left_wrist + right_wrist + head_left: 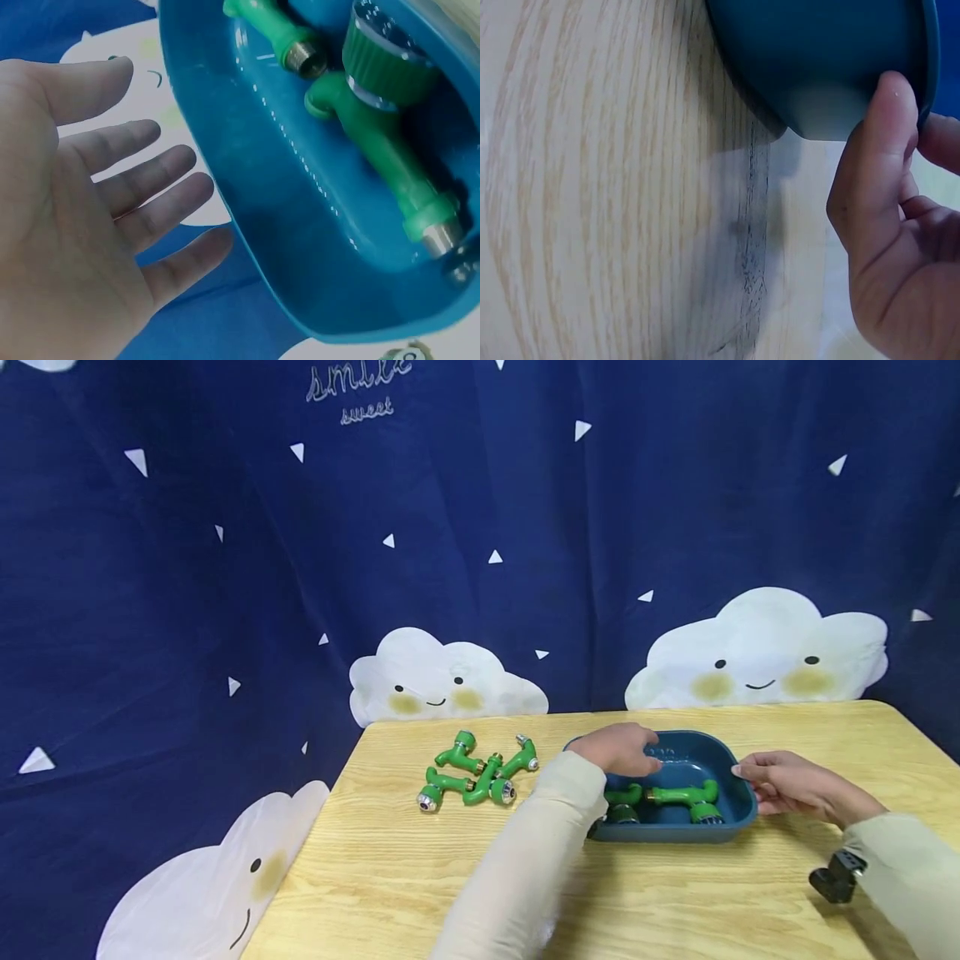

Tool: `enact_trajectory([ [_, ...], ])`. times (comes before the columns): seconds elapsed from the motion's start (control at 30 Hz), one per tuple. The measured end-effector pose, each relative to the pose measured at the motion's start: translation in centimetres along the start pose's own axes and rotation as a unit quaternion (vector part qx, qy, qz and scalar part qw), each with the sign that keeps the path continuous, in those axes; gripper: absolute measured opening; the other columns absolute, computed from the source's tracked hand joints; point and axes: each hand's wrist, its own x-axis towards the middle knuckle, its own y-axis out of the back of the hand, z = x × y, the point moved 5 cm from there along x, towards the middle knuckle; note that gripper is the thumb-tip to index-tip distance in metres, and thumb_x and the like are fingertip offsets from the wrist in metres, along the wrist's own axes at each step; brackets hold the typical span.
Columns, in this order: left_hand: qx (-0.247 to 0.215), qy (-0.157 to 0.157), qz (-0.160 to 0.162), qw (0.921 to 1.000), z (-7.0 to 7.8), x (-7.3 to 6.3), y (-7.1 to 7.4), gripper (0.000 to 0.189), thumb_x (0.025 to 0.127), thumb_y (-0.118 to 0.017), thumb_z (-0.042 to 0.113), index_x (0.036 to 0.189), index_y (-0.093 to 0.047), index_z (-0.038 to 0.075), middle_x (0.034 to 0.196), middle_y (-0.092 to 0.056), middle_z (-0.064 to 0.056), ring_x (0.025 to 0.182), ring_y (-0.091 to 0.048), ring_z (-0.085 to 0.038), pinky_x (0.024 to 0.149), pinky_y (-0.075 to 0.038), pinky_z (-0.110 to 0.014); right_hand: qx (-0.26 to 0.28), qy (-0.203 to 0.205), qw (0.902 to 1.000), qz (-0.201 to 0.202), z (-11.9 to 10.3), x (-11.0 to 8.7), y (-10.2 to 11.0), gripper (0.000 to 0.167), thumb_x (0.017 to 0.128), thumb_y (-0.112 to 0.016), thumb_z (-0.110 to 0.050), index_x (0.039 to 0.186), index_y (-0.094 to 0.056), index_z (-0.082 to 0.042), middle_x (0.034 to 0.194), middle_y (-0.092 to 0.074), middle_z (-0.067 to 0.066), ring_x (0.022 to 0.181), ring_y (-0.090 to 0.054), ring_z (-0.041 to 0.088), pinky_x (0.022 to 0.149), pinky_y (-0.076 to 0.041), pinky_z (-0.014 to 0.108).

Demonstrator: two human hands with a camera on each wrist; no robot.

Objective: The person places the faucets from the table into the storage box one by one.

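A dark blue plastic basin (660, 834) stands on the table, its right rim pinched between thumb and fingers of my right hand (802, 789). In the right wrist view the thumb (895, 112) lies against the basin's outer wall. My left hand (617, 749) reaches over the left part of the basin, holding nothing; the left wrist view shows its fingers (161, 180) spread and nearly straight beside the rim. Inside lie a green tap (686, 795) with a ribbed knob and another green tap (622, 799), partly hidden by the left sleeve.
Several more green taps (491, 781) lie in a loose cluster on the wooden table (375, 877), left of the basin. A dark blue curtain (480, 510) with white clouds hangs behind the table's far edge. A small black device (837, 875) is at the right sleeve.
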Motion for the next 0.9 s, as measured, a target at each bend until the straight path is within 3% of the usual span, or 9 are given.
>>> enact_trajectory([
  [0.43,-0.013,0.001,0.047,0.9988,-3.1,-1.6,0.7,0.048,0.099,-0.056,0.040,0.145,-0.051,0.025,0.146,-0.053,0.013,0.132,-0.051,-0.005,0.113,-0.042,-0.025,0.000,0.000,1.0000,-0.005,0.3,0.1,0.1,0.030,0.106,-0.043,-0.023,0.116,-0.053,0.004,0.081,-0.063,0.000,0.070,-0.069,0.010,0.067,-0.060,0.027],
  [0.57,-0.006,-0.015,0.059,0.9981,-4.1,-2.1,0.9,0.048,0.099,-0.056,0.038,0.145,-0.051,0.022,0.147,-0.053,0.010,0.134,-0.051,-0.007,0.114,-0.041,-0.026,0.001,-0.001,1.0000,-0.001,0.4,0.1,0.1,0.030,0.106,-0.044,-0.023,0.117,-0.053,0.004,0.081,-0.063,0.000,0.071,-0.069,0.011,0.067,-0.060,0.027],
  [0.9,-0.047,-0.040,0.086,0.9944,-6.5,-4.8,1.9,0.047,0.101,-0.054,0.032,0.146,-0.050,0.016,0.151,-0.050,0.003,0.142,-0.046,-0.014,0.116,-0.039,-0.029,-0.003,0.006,0.9999,-0.010,0.1,0.1,0.1,0.028,0.106,-0.043,-0.022,0.113,-0.055,0.003,0.078,-0.061,0.000,0.068,-0.067,0.009,0.066,-0.060,0.026],
])
